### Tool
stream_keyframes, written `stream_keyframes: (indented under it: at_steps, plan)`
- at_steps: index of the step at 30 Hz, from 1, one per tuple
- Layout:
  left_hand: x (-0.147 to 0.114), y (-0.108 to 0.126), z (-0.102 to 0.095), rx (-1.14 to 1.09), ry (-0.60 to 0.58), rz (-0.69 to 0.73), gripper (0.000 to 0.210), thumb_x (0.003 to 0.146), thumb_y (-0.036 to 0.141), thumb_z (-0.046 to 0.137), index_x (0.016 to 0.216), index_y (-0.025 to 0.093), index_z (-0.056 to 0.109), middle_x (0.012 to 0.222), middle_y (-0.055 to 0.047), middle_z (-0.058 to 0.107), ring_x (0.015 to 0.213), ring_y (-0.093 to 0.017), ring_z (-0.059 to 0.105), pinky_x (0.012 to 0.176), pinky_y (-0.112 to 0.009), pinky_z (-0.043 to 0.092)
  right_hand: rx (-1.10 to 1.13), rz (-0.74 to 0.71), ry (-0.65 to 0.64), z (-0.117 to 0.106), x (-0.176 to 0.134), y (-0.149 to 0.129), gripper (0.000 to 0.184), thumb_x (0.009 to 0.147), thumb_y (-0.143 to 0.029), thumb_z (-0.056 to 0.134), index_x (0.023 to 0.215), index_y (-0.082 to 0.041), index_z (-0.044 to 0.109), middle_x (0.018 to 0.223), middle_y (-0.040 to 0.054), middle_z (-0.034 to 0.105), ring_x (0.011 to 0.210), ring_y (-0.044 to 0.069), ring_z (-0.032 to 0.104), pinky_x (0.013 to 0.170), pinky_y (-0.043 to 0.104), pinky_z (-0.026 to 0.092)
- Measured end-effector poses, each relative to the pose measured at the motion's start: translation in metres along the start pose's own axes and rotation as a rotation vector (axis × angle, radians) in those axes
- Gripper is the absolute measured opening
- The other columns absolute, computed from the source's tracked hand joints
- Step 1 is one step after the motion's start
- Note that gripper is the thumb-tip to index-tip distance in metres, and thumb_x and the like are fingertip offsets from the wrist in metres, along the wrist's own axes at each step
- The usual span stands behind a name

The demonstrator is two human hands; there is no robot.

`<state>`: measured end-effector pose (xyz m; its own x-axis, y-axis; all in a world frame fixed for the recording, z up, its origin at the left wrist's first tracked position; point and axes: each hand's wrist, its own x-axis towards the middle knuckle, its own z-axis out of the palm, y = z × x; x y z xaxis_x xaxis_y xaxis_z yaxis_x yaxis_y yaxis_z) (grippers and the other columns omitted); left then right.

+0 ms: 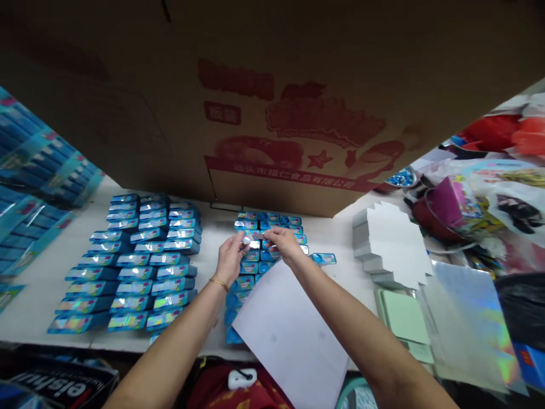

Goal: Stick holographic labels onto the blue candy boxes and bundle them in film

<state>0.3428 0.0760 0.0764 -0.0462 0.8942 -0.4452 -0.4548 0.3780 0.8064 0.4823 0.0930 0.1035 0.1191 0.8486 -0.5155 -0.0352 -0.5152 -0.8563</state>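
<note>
My left hand (230, 257) and my right hand (283, 241) are close together over the middle rows of small blue packages (249, 268). Between their fingertips is a small, shiny greyish piece (258, 235), too small and blurred to name. Fingers of both hands are pinched at its ends. A round whitish spot shows by my left thumb. Under my right forearm lies a large white sheet (293, 329), covering part of the rows. One blue package (324, 259) lies apart, to the right of my right hand.
Several rows of blue boxes with shiny fronts (133, 288) stand on the white table (25, 318) at left. A big cardboard carton (272, 187) rises behind the rows. At right are stacked white card cutouts (394, 241), green cards (404, 318) and iridescent sheets (464, 318).
</note>
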Motion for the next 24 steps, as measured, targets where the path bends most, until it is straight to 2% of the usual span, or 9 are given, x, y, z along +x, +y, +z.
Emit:
stream_keyframes:
  at_steps: [4,8,13,20,24]
  plan:
    - [0.023,0.001,-0.022,0.156,0.011,0.063,0.043,0.056,0.024,0.070,0.096,0.013,0.058,0.069,0.002,0.056,0.060,-0.007,0.051,0.061,-0.022,0.042,-0.171,-0.018,0.130,0.022,0.011,0.015,0.014,0.064,-0.029,0.061,0.067,-0.015,0.061,0.057,-0.0002,0.060,0.048,0.010,0.054,0.040,0.020,0.040]
    - [0.049,0.004,-0.040,0.306,-0.006,0.108,0.042,0.055,0.022,0.067,0.095,0.014,0.059,0.068,0.002,0.057,0.061,-0.009,0.052,0.059,-0.023,0.041,-0.344,-0.100,0.261,0.041,0.026,0.030,0.017,0.068,-0.032,0.056,0.070,-0.017,0.065,0.071,0.0030,0.066,0.064,0.015,0.060,0.058,0.025,0.047]
    - [0.077,0.001,-0.054,0.441,-0.022,0.177,0.039,0.055,0.020,0.066,0.093,0.016,0.059,0.071,0.000,0.057,0.064,-0.011,0.055,0.064,-0.026,0.045,-0.464,-0.142,0.359,0.055,0.035,0.043,0.022,0.071,-0.031,0.049,0.076,-0.019,0.067,0.082,0.0057,0.067,0.080,0.020,0.059,0.075,0.032,0.044]
    - [0.091,-0.014,-0.060,0.462,-0.015,0.183,0.037,0.057,0.020,0.065,0.093,0.015,0.058,0.072,0.000,0.057,0.064,-0.011,0.055,0.064,-0.025,0.045,-0.573,-0.171,0.377,0.057,0.041,0.049,0.026,0.074,-0.032,0.047,0.080,-0.018,0.069,0.083,0.0072,0.067,0.079,0.021,0.058,0.074,0.032,0.043]
    - [0.097,-0.023,-0.060,0.462,0.006,0.175,0.035,0.058,0.020,0.064,0.092,0.015,0.058,0.069,0.001,0.057,0.063,-0.011,0.055,0.064,-0.024,0.045,-0.741,-0.176,0.335,0.057,0.044,0.047,0.028,0.079,-0.029,0.042,0.083,-0.018,0.068,0.088,0.0085,0.065,0.080,0.020,0.058,0.071,0.030,0.042]
